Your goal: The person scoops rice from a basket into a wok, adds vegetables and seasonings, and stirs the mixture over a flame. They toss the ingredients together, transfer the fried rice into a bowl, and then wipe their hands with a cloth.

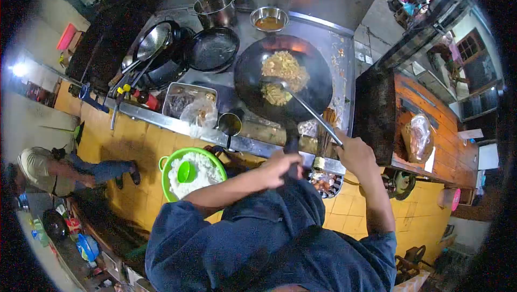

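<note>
A black wok (245, 85) sits on the stove with a heap of chopped, light brown food (291, 71) in it. My left hand (280, 168) is closed around the wok's dark handle (292, 141) at the near edge of the stove. In my right hand (356, 155) is the long metal handle of a ladle (309, 110). Its head lies in the food near the wok's middle, partly hidden by it. Beside the ladle handle, below the wok's right side, stands a bamboo brush (325, 138).
A metal bowl of orange-brown liquid (269, 20), a pot (215, 9) and black pans (214, 50) stand on the stove. At its front edge is a metal tray (177, 101). Below is a green tub of white rice (175, 195). Another person (59, 168) stands at left; a wooden table (449, 136) is right.
</note>
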`<act>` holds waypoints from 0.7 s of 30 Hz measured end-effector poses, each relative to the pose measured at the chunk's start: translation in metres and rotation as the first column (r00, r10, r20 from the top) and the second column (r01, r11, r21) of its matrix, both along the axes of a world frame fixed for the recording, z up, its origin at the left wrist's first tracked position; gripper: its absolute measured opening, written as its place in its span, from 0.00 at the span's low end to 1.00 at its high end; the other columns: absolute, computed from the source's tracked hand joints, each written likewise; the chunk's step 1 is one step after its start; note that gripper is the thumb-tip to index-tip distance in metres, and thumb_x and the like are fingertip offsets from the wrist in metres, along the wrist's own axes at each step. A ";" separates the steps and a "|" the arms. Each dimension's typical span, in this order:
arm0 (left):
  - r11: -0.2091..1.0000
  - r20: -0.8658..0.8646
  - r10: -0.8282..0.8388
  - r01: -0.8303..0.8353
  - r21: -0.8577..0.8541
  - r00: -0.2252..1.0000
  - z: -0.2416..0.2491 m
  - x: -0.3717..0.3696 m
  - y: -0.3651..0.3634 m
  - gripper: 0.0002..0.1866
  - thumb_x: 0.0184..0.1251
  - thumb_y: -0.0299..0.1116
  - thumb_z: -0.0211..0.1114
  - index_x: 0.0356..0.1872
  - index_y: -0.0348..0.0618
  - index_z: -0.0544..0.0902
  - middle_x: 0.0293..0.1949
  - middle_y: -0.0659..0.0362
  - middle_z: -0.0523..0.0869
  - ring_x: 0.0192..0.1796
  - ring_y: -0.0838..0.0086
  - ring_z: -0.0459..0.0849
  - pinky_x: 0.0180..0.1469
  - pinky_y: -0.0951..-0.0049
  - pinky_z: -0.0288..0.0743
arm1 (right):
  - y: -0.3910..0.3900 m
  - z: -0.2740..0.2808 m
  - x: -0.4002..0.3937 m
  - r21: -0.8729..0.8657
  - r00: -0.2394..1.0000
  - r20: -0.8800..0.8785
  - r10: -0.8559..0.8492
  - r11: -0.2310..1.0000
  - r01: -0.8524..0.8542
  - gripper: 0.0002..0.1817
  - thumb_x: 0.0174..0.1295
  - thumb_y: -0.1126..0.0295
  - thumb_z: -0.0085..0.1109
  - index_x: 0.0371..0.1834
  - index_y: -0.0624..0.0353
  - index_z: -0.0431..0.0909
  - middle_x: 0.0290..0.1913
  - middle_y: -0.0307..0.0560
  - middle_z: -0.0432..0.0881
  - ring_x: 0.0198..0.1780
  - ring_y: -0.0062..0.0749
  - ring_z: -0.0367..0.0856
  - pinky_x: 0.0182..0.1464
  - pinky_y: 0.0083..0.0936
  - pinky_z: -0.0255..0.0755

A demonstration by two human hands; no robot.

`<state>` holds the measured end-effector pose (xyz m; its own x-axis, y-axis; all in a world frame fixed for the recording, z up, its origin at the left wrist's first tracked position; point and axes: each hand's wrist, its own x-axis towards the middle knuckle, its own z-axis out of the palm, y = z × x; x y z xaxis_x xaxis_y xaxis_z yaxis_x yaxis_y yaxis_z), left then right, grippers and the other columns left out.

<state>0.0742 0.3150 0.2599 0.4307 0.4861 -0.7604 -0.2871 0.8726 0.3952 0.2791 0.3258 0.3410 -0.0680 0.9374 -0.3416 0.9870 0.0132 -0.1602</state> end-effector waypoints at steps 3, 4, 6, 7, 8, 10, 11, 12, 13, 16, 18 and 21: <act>0.995 0.125 -0.087 0.079 0.066 0.988 0.001 -0.010 0.016 0.05 0.54 0.29 0.61 0.24 0.41 0.76 0.18 0.58 0.77 0.19 0.72 0.76 0.26 0.71 0.73 | -0.001 -0.013 -0.002 -0.029 1.000 0.008 -0.011 1.000 0.012 0.27 0.55 0.65 0.54 0.61 0.43 0.64 0.29 0.65 0.77 0.35 0.60 0.77 0.39 0.47 0.72; 0.992 0.133 -0.097 0.085 0.093 0.986 -0.013 -0.012 0.032 0.06 0.55 0.30 0.60 0.23 0.41 0.76 0.18 0.59 0.77 0.19 0.73 0.76 0.26 0.71 0.73 | -0.006 -0.014 -0.001 -0.024 1.000 -0.027 0.007 1.000 -0.008 0.27 0.55 0.66 0.54 0.61 0.43 0.64 0.28 0.64 0.77 0.35 0.59 0.77 0.39 0.47 0.73; 1.000 0.121 0.009 -0.012 0.027 0.993 -0.058 -0.024 0.073 0.06 0.57 0.29 0.59 0.25 0.40 0.73 0.17 0.61 0.75 0.18 0.74 0.75 0.22 0.75 0.73 | -0.014 -0.019 0.002 0.074 0.997 -0.045 0.060 0.996 -0.056 0.27 0.55 0.67 0.53 0.61 0.45 0.64 0.26 0.62 0.78 0.32 0.58 0.78 0.36 0.46 0.74; 0.989 0.044 0.046 -0.052 0.139 0.998 -0.072 -0.020 0.072 0.07 0.57 0.32 0.60 0.23 0.44 0.75 0.18 0.61 0.77 0.18 0.76 0.74 0.26 0.72 0.73 | -0.015 -0.031 0.001 0.124 0.994 0.056 0.092 0.987 -0.098 0.27 0.55 0.70 0.49 0.61 0.50 0.64 0.25 0.58 0.78 0.30 0.50 0.80 0.33 0.41 0.75; 0.989 0.045 0.043 -0.049 0.139 0.998 -0.069 -0.015 0.057 0.07 0.57 0.32 0.60 0.23 0.44 0.75 0.18 0.61 0.77 0.18 0.76 0.74 0.26 0.72 0.73 | -0.014 -0.043 0.002 0.168 0.980 0.161 0.121 0.975 -0.148 0.27 0.54 0.73 0.46 0.61 0.54 0.64 0.24 0.54 0.79 0.27 0.42 0.81 0.30 0.36 0.77; 0.921 -0.053 -0.043 0.061 0.385 0.998 -0.047 -0.006 0.010 0.06 0.57 0.32 0.60 0.24 0.43 0.76 0.19 0.60 0.77 0.19 0.75 0.75 0.26 0.71 0.73 | -0.013 -0.058 0.004 0.213 0.973 0.192 0.130 0.962 -0.171 0.27 0.54 0.73 0.47 0.62 0.57 0.63 0.22 0.51 0.79 0.25 0.38 0.81 0.26 0.33 0.77; 0.971 -0.018 -0.059 0.062 0.229 0.998 -0.018 -0.003 -0.008 0.06 0.58 0.31 0.59 0.24 0.42 0.75 0.20 0.59 0.77 0.20 0.75 0.76 0.26 0.73 0.73 | -0.016 -0.054 0.001 0.219 0.981 0.158 0.109 0.965 -0.143 0.27 0.54 0.73 0.47 0.61 0.57 0.64 0.22 0.51 0.79 0.25 0.39 0.81 0.26 0.34 0.76; 0.995 0.019 -0.068 0.066 0.073 0.998 0.009 -0.002 -0.015 0.06 0.58 0.31 0.59 0.24 0.41 0.75 0.20 0.59 0.77 0.20 0.75 0.76 0.26 0.74 0.72 | -0.015 -0.049 -0.002 0.230 0.988 0.124 0.088 0.966 -0.115 0.27 0.54 0.73 0.47 0.61 0.57 0.64 0.22 0.51 0.79 0.24 0.40 0.81 0.25 0.35 0.76; 0.991 0.003 -0.118 0.117 0.068 0.993 0.015 -0.004 -0.011 0.06 0.58 0.31 0.58 0.25 0.40 0.75 0.20 0.59 0.77 0.21 0.75 0.77 0.26 0.78 0.71 | -0.014 -0.040 -0.003 0.167 0.988 0.126 0.090 0.980 -0.111 0.26 0.55 0.72 0.46 0.61 0.59 0.64 0.22 0.53 0.78 0.25 0.42 0.81 0.26 0.36 0.76; 0.984 0.219 -0.152 0.128 0.122 0.964 -0.043 -0.027 0.060 0.06 0.57 0.31 0.58 0.24 0.42 0.74 0.21 0.60 0.77 0.23 0.76 0.76 0.28 0.76 0.70 | -0.012 -0.036 -0.004 0.008 0.999 -0.020 0.025 1.000 -0.025 0.27 0.57 0.69 0.50 0.63 0.50 0.61 0.28 0.65 0.78 0.34 0.58 0.78 0.39 0.46 0.73; 0.972 0.119 -0.097 0.068 0.226 0.988 -0.067 -0.028 0.056 0.06 0.57 0.31 0.58 0.23 0.43 0.74 0.21 0.60 0.76 0.24 0.76 0.76 0.29 0.75 0.70 | -0.006 -0.062 0.001 0.076 1.000 0.011 0.026 0.997 -0.026 0.28 0.56 0.68 0.52 0.63 0.52 0.62 0.29 0.64 0.79 0.34 0.56 0.79 0.39 0.44 0.73; 0.985 -0.036 -0.088 0.092 0.143 0.996 -0.045 -0.020 0.014 0.05 0.55 0.31 0.58 0.24 0.43 0.74 0.21 0.61 0.76 0.24 0.76 0.76 0.28 0.75 0.70 | 0.018 -0.080 0.027 0.189 0.969 0.162 0.189 0.957 -0.218 0.25 0.56 0.68 0.53 0.60 0.55 0.66 0.24 0.60 0.77 0.27 0.46 0.79 0.30 0.38 0.74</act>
<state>0.0544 0.3294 0.2153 0.4564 0.5520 -0.6979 -0.1967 0.8275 0.5259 0.3062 0.3438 0.2608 -0.2296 0.9593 -0.1645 0.9722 0.2340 0.0075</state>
